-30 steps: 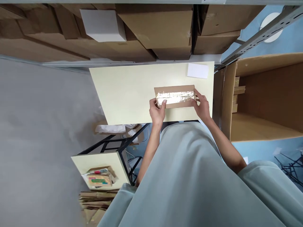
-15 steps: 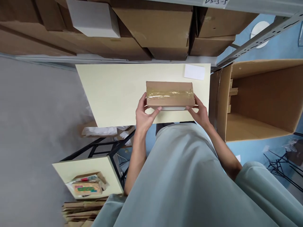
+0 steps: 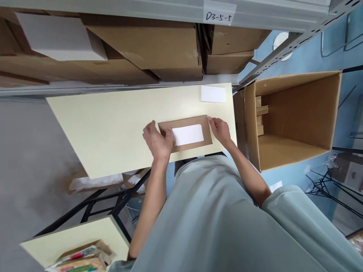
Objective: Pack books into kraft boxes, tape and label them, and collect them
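A small brown cardboard box [image 3: 208,140] lies on the cream tabletop [image 3: 113,124], a white label [image 3: 187,135] on its upward face. Around the box's left end is my left hand [image 3: 158,141], its thumb by the label's left edge and its fingers past the end of the box. My right hand [image 3: 219,129] grips the far right corner with curled fingers. Beyond the box, near the table's far right corner, lies a white slip of paper [image 3: 213,94].
A large open carton [image 3: 295,121] with several small boxes inside stands right of the table. Behind runs a metal shelf [image 3: 170,13] holding cardboard boxes and a white box [image 3: 62,37]. At lower left, a second table [image 3: 85,232] carries packaged goods.
The box has been turned: its taped face was up, and now the labelled face is. It has come lower, towards my body. My view has shifted right.
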`<state>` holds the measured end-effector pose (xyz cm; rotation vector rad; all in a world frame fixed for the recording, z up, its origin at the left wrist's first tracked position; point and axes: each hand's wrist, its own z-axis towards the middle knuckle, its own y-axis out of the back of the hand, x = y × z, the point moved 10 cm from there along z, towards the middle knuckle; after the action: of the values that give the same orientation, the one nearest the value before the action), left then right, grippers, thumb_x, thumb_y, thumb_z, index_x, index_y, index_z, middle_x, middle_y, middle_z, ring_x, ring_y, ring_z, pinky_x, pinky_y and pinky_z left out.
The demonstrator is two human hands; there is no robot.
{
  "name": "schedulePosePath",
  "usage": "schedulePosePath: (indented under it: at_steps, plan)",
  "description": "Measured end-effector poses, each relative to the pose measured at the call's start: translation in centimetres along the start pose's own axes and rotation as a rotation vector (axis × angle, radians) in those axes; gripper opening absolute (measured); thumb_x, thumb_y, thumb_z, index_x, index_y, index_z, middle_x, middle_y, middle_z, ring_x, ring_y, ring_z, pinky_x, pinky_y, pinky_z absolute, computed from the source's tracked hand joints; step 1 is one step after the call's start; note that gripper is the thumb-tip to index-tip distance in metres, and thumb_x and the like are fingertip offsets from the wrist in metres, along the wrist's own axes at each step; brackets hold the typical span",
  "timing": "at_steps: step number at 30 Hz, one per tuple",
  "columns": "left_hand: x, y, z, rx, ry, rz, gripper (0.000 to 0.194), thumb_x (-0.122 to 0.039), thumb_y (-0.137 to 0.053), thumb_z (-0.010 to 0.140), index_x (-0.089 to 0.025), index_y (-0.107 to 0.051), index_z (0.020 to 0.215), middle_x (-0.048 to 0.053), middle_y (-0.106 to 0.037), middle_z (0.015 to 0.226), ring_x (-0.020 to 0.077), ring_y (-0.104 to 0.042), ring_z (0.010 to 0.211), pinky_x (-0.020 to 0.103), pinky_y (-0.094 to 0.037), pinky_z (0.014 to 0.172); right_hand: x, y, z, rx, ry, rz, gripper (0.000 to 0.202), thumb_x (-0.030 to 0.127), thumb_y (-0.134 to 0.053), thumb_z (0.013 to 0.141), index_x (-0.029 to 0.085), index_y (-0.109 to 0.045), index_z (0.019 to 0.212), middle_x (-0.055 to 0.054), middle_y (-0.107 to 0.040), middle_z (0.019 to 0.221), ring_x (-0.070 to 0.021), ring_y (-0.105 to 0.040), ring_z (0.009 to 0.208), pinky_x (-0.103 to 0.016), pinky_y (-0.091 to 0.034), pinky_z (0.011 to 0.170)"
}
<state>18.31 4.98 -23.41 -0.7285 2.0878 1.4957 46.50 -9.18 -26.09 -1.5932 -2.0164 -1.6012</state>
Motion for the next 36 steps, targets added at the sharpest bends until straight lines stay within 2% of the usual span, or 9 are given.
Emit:
schedulePosePath:
  at_steps: [2, 6, 9, 12, 14, 19, 26, 31, 36]
  plan:
    - [-3.3, -1.8, 0.6, 0.005, -0.144, -0.083, 0.059, -0.036, -0.078, 0.091, -0.02, -0.068, 0.147, 0.02, -0.061, 0.159, 0.0393, -0.054, 0.154, 0.054, -0.038, 0.136, -1.9, 1.9, 2.1, -0.126, -0.044, 0.054, 0.063, 0.067, -0.038, 0.117, 0.019, -0.078, 0.13, -0.017, -0.079, 0.121, -0.0287, -0.077, 0.108, -0.041, -0.062, 0.1]
    - [-9.0, -10.2, 3.9, 0.212, -0.18, -0.179, 0.045, -0.03, -0.072, 0.097, -0.021, -0.07, 0.141, 0.016, -0.067, 0.147, 0.0314, -0.071, 0.127, 0.046, -0.053, 0.12, -5.5, 4.3, 6.7, -0.36, -0.144, 0.142, 0.059, 0.057, -0.05, 0.116, 0.011, -0.069, 0.146, -0.024, -0.07, 0.141, -0.0287, -0.073, 0.126, -0.042, -0.061, 0.112]
    - [-10.7, -16.6, 7.0, 0.313, -0.062, -0.127, 0.022, -0.022, -0.071, 0.096, -0.019, -0.076, 0.117, 0.015, -0.073, 0.129, 0.0276, -0.074, 0.11, 0.043, -0.054, 0.114, -6.7, 3.6, 9.3, -0.41, -0.176, 0.195, 0.056, 0.051, -0.051, 0.115, 0.011, -0.066, 0.152, -0.024, -0.065, 0.145, -0.0283, -0.07, 0.13, -0.043, -0.06, 0.116]
    - [-11.4, -20.4, 8.4, 0.397, -0.039, -0.023, 0.006, -0.017, -0.069, 0.092, -0.02, -0.073, 0.095, 0.013, -0.076, 0.108, 0.028, -0.072, 0.107, 0.041, -0.053, 0.11, -6.9, 2.4, 10.5, -0.409, -0.195, 0.197, 0.057, 0.046, -0.049, 0.115, 0.011, -0.061, 0.159, -0.027, -0.059, 0.15, -0.0327, -0.067, 0.138, -0.051, -0.055, 0.123]
    - [-11.5, -21.1, 8.7, 0.404, -0.06, 0.038, 0.007, -0.016, -0.067, 0.091, -0.022, -0.071, 0.089, 0.011, -0.076, 0.1, 0.0277, -0.072, 0.106, 0.04, -0.053, 0.106, -6.9, 2.0, 10.8, -0.399, -0.22, 0.174, 0.059, 0.042, -0.048, 0.114, 0.011, -0.056, 0.164, -0.028, -0.056, 0.153, -0.0354, -0.063, 0.145, -0.055, -0.051, 0.127]
    - [-10.7, -20.2, 8.4, 0.345, -0.03, 0.099, 0.008, -0.023, -0.068, 0.093, -0.027, -0.071, 0.086, 0.006, -0.08, 0.096, 0.0274, -0.076, 0.111, 0.037, -0.056, 0.101, -6.6, 2.1, 11.1, -0.393, -0.258, 0.121, 0.057, 0.034, -0.05, 0.113, 0.014, -0.054, 0.166, -0.026, -0.054, 0.153, -0.0351, -0.061, 0.148, -0.053, -0.047, 0.13]
    - [-11.0, -19.5, 8.2, 0.318, -0.018, 0.113, 0.002, -0.026, -0.073, 0.094, -0.025, -0.073, 0.096, 0.01, -0.084, 0.114, 0.0315, -0.078, 0.116, 0.048, -0.055, 0.113, -5.9, 3.6, 10.7, -0.448, -0.277, 0.075, 0.041, 0.034, -0.045, 0.117, 0.017, -0.068, 0.145, -0.021, -0.061, 0.146, -0.0302, -0.066, 0.138, -0.046, -0.053, 0.122]
    - [-10.9, -19.1, 8.1, 0.321, 0.048, 0.105, 0.005, -0.027, -0.075, 0.095, -0.024, -0.072, 0.093, 0.009, -0.084, 0.11, 0.0291, -0.078, 0.112, 0.046, -0.055, 0.113, -4.8, 5.3, 10.2, -0.481, -0.237, -0.012, 0.037, 0.04, -0.046, 0.119, 0.019, -0.076, 0.118, -0.018, -0.07, 0.131, -0.0327, -0.065, 0.13, -0.05, -0.051, 0.119]
    - [-11.1, -18.3, 8.2, 0.322, 0.068, 0.076, 0.012, -0.029, -0.077, 0.095, -0.024, -0.07, 0.087, 0.008, -0.084, 0.107, 0.029, -0.077, 0.108, 0.043, -0.055, 0.108, -3.8, 5.8, 10.0, -0.422, -0.226, -0.089, 0.041, 0.035, -0.038, 0.121, 0.019, -0.076, 0.127, -0.021, -0.066, 0.14, -0.0351, -0.063, 0.134, -0.052, -0.048, 0.117]
